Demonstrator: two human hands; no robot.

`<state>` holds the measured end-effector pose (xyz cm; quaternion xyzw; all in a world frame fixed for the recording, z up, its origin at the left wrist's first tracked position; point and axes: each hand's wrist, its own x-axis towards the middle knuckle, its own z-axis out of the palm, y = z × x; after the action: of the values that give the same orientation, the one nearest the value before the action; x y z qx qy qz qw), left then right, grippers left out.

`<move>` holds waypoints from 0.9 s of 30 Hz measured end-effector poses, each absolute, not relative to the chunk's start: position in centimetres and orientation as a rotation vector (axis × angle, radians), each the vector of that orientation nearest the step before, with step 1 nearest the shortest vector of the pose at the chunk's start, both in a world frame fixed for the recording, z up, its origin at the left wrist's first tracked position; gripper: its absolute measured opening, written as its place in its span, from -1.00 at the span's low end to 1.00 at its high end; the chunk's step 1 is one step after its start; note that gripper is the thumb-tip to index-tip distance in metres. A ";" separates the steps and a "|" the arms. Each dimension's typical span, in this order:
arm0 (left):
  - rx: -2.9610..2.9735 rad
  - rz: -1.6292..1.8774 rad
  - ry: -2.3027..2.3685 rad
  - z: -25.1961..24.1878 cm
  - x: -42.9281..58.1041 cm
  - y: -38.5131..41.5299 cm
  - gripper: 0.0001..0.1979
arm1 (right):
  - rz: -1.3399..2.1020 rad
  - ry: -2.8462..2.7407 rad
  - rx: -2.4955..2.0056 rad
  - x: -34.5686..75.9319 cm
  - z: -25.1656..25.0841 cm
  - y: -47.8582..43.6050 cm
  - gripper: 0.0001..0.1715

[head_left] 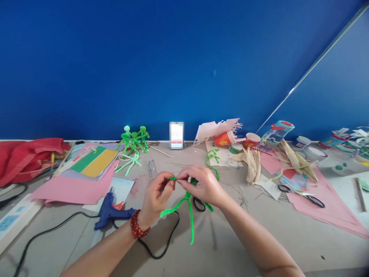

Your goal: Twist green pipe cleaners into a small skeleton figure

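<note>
A green pipe-cleaner figure point(190, 213) hangs under my hands, its fuzzy limbs dangling over the table. My left hand point(160, 192), with a red beaded bracelet point(138, 224) at the wrist, pinches the tip of a short green pipe-cleaner piece between thumb and forefinger. Close against it, my right hand point(201, 184) is closed on the figure, thumb and forefinger meeting at the same green piece. My right fingers cover part of the figure's upper body. Behind the figure a black scissor handle point(199, 204) shows in part.
A blue glue gun point(111, 211) with a black cord lies left of my hands. Several finished green figures point(134, 138) stand at the back. Scissors point(302, 194), dried husks point(252, 165), paper cups point(225, 138) and pink paper point(328, 204) lie to the right. A power strip point(17, 219) sits far left.
</note>
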<state>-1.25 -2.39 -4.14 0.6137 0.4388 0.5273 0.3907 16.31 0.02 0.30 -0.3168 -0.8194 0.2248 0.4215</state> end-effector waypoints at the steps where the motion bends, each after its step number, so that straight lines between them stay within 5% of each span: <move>1: 1.550 1.333 1.107 -4.1 -1.2 -2.4 -0.87 | 0.562 -2.052 -0.794 16.3 0.3 0.0 -0.90; 27: 1.673 1.343 1.185 -3.1 -1.2 -2.7 -0.85 | 0.549 -2.051 -0.773 16.1 0.5 -0.2 -0.86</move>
<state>-1.21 -2.72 -3.13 0.6422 0.4551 0.5155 0.3387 16.13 -0.18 0.50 -0.3094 -0.8209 0.2197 0.4267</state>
